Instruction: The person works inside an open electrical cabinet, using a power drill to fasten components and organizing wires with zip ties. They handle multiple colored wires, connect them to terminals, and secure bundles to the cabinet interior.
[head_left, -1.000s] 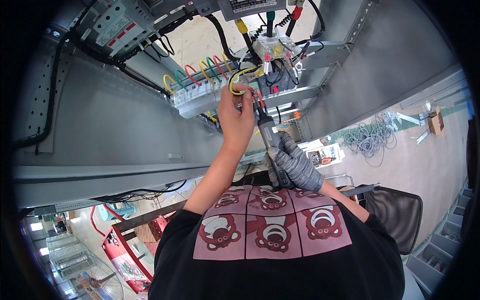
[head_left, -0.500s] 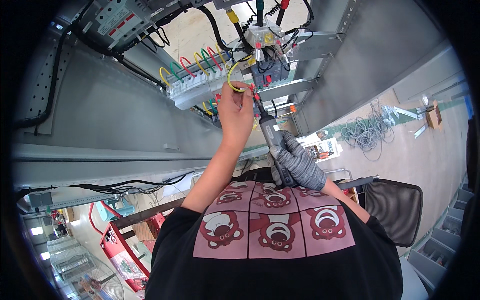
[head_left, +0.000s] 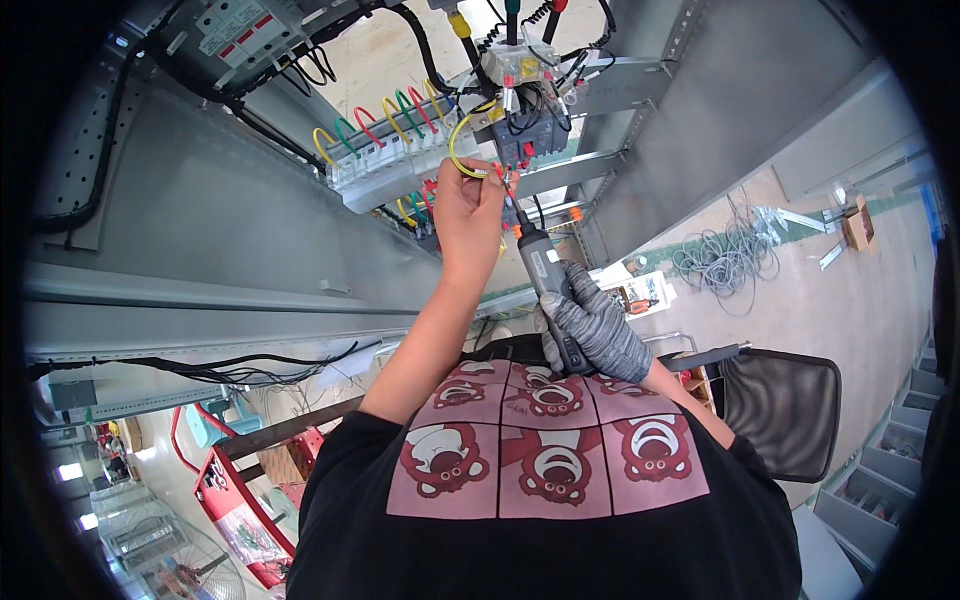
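My bare left hand [head_left: 468, 225] is closed in a pinch on the end of a yellow wire [head_left: 454, 150], which loops up toward the cabinet's devices. In my right hand [head_left: 603, 335], covered by a grey knit glove, is a dark grey electric screwdriver [head_left: 543, 262], gripped round its body. Its red-sleeved bit [head_left: 507, 188] points up to the left fingertips. Whether bit and wire end touch is too small to tell. Just beyond them sits a dark grey breaker [head_left: 535, 140] with red parts. Left of it runs a row of white breakers [head_left: 385, 165] with yellow, green and red wire loops.
Grey cabinet walls [head_left: 210, 200] flank my arms, and a metal crossbar [head_left: 575, 175] passes behind the breaker. Coiled grey cable [head_left: 725, 262] lies on the floor to the right. A black mesh chair [head_left: 785, 415] stands at lower right, a red cart [head_left: 235, 510] at lower left.
The view has shifted slightly, so the cabinet sits a little further left. Both hands keep their grips, and the screwdriver stays at the left fingertips.
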